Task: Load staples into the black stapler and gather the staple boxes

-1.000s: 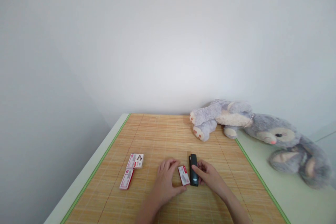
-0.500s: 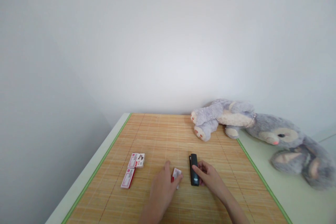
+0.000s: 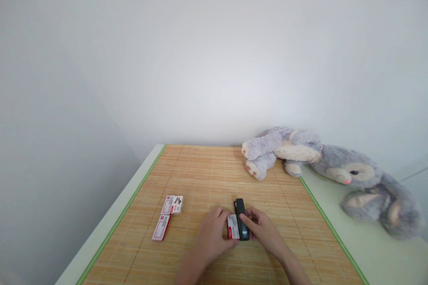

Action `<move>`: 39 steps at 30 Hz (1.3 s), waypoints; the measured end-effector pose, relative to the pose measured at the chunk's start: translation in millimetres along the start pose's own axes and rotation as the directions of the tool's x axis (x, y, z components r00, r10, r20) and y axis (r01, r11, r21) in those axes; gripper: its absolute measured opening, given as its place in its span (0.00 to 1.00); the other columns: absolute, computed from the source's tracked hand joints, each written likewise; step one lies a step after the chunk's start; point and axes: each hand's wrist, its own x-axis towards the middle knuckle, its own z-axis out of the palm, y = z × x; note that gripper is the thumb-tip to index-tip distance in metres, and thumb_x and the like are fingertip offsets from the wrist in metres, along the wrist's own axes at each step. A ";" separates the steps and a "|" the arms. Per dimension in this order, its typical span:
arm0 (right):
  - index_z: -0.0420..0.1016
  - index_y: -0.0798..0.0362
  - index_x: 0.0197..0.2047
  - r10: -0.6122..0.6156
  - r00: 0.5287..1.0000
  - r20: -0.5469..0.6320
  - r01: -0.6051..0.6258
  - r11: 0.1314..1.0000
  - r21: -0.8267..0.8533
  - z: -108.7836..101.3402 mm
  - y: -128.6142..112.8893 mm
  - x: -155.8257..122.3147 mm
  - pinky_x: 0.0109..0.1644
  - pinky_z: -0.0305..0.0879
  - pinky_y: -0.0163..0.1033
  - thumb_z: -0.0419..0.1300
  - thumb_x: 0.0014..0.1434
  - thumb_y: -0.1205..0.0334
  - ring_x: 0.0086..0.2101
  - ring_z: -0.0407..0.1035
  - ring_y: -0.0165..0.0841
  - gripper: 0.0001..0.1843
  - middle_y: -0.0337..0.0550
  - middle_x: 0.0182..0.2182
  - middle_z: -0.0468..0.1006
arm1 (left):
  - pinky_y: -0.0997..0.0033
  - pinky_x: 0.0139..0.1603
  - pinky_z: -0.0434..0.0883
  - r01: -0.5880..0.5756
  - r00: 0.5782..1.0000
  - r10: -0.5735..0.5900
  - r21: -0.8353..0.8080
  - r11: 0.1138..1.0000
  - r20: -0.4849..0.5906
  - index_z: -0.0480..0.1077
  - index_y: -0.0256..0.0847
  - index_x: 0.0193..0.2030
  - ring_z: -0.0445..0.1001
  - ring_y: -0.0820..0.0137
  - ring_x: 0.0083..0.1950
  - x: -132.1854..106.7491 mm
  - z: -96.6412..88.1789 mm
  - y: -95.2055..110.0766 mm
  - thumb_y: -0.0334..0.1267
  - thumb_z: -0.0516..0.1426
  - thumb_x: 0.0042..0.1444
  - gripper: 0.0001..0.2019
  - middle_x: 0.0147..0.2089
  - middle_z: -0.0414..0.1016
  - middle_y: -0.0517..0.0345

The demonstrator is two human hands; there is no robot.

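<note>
A small red and white box (image 3: 233, 226) lies on the mat, gripped end to end between the thumb and fingers of my left hand (image 3: 213, 234). Right beside it is a black stapler (image 3: 242, 220), its long side against or very close to the box. My right hand (image 3: 262, 231) holds the stapler from the right, thumb on top and the fingers partly hidden behind it. Off to the left, several similar red and white boxes (image 3: 162, 227) form a group, one of them showing a dark stapler picture (image 3: 177, 205).
A bamboo mat (image 3: 200, 169) with green edging covers much of the pale table (image 3: 377, 249). Across the back right lies a grey plush rabbit (image 3: 351, 169), its feet resting on the mat. A white wall (image 3: 214, 53) rises behind the table.
My left hand has turned the small box roughly parallel to the stapler and moved it right. My right hand has shifted the stapler slightly left, so the two now sit side by side.
</note>
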 end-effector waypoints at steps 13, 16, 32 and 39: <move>0.69 0.50 0.41 0.027 0.997 -0.077 -0.024 0.999 0.033 2.5 2.9 -16.5 0.19 0.56 0.32 0.58 0.62 0.29 0.17 0.63 0.27 0.29 0.32 0.23 0.71 | 0.55 0.57 0.68 0.068 0.992 -0.070 -0.020 0.997 -0.107 0.60 0.51 0.73 0.73 0.55 0.55 -9.1 -12.8 -9.2 0.59 0.69 0.48 0.47 0.57 0.74 0.51; 0.67 0.49 0.37 0.049 0.992 -0.116 -0.042 0.997 0.070 -1.9 10.7 -30.0 0.18 0.53 0.32 0.52 0.66 0.29 0.17 0.62 0.26 0.30 0.32 0.23 0.70 | 0.56 0.53 0.71 0.139 0.917 -0.131 -0.007 0.990 -0.376 0.69 0.49 0.64 0.75 0.59 0.47 -29.0 -45.2 -47.3 0.53 0.53 0.67 0.22 0.46 0.75 0.53; 0.66 0.49 0.38 0.052 0.989 -0.136 -0.041 0.996 0.080 -2.0 8.0 -45.7 0.21 0.54 0.33 0.51 0.66 0.28 0.19 0.62 0.26 0.30 0.31 0.24 0.68 | 0.56 0.62 0.72 0.319 0.903 -0.283 0.064 0.946 -0.323 0.70 0.47 0.64 0.75 0.57 0.58 -31.9 -118.1 -181.1 0.41 0.62 0.46 0.34 0.61 0.66 0.52; 0.67 0.49 0.37 0.063 0.989 -0.137 -0.048 0.993 0.109 -2.0 7.1 -45.7 0.22 0.55 0.34 0.53 0.63 0.25 0.19 0.62 0.27 0.32 0.32 0.24 0.68 | 0.51 0.55 0.75 0.327 0.818 -0.295 -0.024 0.945 -0.493 0.66 0.40 0.64 0.78 0.57 0.50 -34.6 -154.8 -158.6 0.56 0.62 0.55 0.34 0.58 0.72 0.49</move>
